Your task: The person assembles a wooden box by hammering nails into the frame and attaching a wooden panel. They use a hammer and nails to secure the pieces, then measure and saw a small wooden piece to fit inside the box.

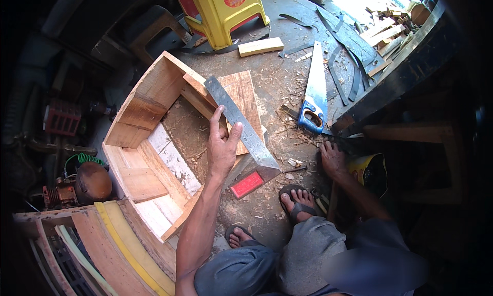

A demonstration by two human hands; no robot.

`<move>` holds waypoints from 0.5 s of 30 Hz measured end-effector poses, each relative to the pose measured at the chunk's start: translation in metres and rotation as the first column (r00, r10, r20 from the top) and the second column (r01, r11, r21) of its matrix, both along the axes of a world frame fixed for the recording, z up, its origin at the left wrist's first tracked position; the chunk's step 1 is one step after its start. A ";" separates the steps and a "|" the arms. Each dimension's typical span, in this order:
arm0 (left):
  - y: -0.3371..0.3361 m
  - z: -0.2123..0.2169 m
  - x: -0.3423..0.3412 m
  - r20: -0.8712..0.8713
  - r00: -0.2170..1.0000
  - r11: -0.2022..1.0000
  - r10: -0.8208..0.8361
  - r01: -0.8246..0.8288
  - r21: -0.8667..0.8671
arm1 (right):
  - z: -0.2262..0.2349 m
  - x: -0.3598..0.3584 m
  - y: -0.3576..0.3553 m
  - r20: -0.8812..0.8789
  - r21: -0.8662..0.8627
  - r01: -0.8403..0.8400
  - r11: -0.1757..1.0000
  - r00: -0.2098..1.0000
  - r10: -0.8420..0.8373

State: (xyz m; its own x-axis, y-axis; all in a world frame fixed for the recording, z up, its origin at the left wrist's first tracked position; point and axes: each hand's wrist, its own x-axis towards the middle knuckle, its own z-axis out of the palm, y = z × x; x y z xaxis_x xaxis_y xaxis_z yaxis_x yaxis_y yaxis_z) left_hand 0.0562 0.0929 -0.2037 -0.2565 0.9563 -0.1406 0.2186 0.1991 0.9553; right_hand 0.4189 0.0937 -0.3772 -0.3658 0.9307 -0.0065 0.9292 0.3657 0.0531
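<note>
My left hand (221,147) grips a try square (241,126), thumb and index finger along its steel blade. Its stock with a red inset points down toward my feet. Behind the blade is a flat wooden board (240,90). To the left, a curved wooden frame (138,116) of joined blocks rests on its edge. My right hand (333,160) reaches low to the floor beside my foot, fingers stretched out and slightly apart, with nothing visible in them. Just beyond its fingertips lies a handsaw (314,95) with a blue handle. A yellow bucket (367,170) stands beside my right forearm.
A yellow plastic stool (226,16) stands at the back near a wood offcut (261,47). Dark strips (354,75) and shavings litter the floor. Scrap wood (387,34) is piled far right. A compressor (92,182) and curved slats (108,244) are at left.
</note>
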 end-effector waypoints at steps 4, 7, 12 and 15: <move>0.003 -0.014 -0.001 0.004 0.999 0.994 0.037 -0.037 0.104 | -0.010 0.010 0.007 -0.010 -0.082 -0.101 0.991 0.995 0.101; 0.002 -0.003 0.002 -0.075 0.996 0.997 0.037 -0.031 0.074 | -0.010 0.009 0.018 -0.021 -0.231 -0.070 0.970 0.998 0.066; 0.001 -0.002 0.001 -0.058 0.998 0.999 0.011 -0.009 0.039 | 0.003 -0.005 0.008 -0.238 -0.078 -0.209 0.975 0.953 0.186; 0.001 0.012 0.005 -0.032 0.999 1.000 -0.007 0.007 -0.002 | -0.004 -0.002 -0.003 -0.060 -0.083 -0.137 0.987 0.989 0.132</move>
State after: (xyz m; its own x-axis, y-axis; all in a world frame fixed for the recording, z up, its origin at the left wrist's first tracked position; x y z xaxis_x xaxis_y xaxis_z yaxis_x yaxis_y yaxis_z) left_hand 0.0611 0.0937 -0.1916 -0.2543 0.9578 -0.1338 0.2501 0.1988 0.9476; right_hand 0.4164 0.0908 -0.3812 -0.4895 0.8698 -0.0614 0.8720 0.4884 -0.0336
